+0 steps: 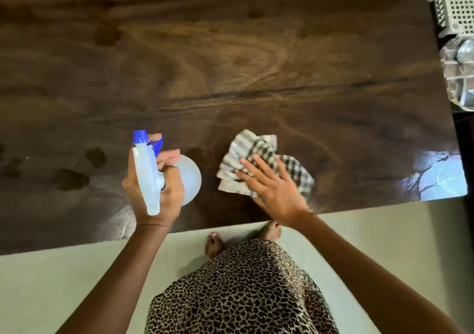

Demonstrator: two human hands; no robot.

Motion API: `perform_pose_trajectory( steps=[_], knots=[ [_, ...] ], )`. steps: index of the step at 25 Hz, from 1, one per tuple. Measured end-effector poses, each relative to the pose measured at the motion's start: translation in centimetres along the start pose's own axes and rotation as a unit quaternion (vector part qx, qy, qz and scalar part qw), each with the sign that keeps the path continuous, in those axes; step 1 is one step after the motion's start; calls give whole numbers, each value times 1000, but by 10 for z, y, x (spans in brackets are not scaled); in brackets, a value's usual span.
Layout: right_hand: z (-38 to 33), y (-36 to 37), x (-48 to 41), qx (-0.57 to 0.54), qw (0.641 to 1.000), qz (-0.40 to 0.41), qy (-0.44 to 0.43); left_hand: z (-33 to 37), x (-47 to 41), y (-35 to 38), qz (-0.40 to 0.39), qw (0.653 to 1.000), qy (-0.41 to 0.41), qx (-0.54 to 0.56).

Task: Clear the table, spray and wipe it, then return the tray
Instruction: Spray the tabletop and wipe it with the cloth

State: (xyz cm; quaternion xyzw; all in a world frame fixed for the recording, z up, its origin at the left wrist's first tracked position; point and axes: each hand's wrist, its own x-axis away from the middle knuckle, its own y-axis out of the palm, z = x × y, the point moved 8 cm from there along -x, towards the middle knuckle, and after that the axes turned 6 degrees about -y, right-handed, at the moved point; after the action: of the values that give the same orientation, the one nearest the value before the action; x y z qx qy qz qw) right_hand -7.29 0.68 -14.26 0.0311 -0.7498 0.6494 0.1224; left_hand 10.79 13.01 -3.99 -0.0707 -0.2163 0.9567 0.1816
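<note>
**Spray-and-wipe step at the near edge of the table (256, 64).**

- **Left hand:** The left hand (159, 195) grips the spray bottle (146, 169). Its fingers curl round the neck, one finger sits on the blue trigger, and the nozzle points toward the far side. The bottle is tilted and appears to be held clear of the wood, left of centre.
- **Right hand:** The right hand (272, 187) lies open with fingers straight and spread. Its palm presses the checked cloth (246, 151) onto the surface just right of the bottle.
- **Surface:** Dark damp spots (69, 179) mark the near left of the top. The middle and far parts look streaked.
- **Progress:** The table appears cleared, and spraying and wiping are in hand.
- **Doing the step well:** The mist should land ahead of the cloth, not on it. The flat palm should carry even pressure in overlapping passes from the far side toward the near edge, taking in the spots at left.
- **Arm pose:** Both forearms reach forward from the near side. The left is raised with the bottle; the right is low, palm down.
- **Surroundings:** A white perforated basket (454, 2) and wrapped bottles (459, 71) stand beyond the right edge. No tray can be made out.
</note>
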Motion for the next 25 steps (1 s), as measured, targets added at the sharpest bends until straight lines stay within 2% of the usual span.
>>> perform_pose_trajectory(
  steps=[1, 3, 5, 7, 9, 12, 14, 17, 19, 21, 22, 23, 25],
  knots=[
    [24, 1, 19, -10, 1000, 15, 22, 0, 0, 1, -3, 1000, -7, -3],
    [95, -3, 40, -37, 988, 38, 147, 1, 1, 2, -9, 1000, -16, -12],
    [161, -16, 23, -91, 945, 45, 310, 3, 1, 3, -13, 1000, -10, -19],
    [191, -33, -27, -125, 906, 62, 400, 6, 0, 4, -19, 1000, 1, -23],
    [176, -43, -89, -123, 917, 47, 377, 5, -1, 4, -20, 1000, 4, -17],
    [92, -35, -131, -63, 978, -9, 197, 4, -1, 5, -18, 999, 6, -34],
    [26, -17, -99, -7, 996, -34, 87, 5, 0, 2, -9, 999, 5, -43],
    [-33, 4, -9, -6, 1000, -11, 20, 9, -1, -1, 8, 999, 7, -47],
    [-47, 17, 37, -9, 999, -27, -39, 11, -2, -1, 21, 998, 21, -48],
    [-32, 20, 44, 18, 995, -38, -94, 10, -2, -1, 36, 999, 23, -32],
    [-18, 17, 32, 39, 994, -40, -89, 10, -3, -2, 46, 998, 29, -25],
    [1, 9, 11, 53, 997, -26, -48, 11, -3, -4, 55, 997, 38, -23],
    [38, -7, -34, 2, 995, 2, 96, 13, -1, -6, 64, 996, 56, -34]
  ],
)
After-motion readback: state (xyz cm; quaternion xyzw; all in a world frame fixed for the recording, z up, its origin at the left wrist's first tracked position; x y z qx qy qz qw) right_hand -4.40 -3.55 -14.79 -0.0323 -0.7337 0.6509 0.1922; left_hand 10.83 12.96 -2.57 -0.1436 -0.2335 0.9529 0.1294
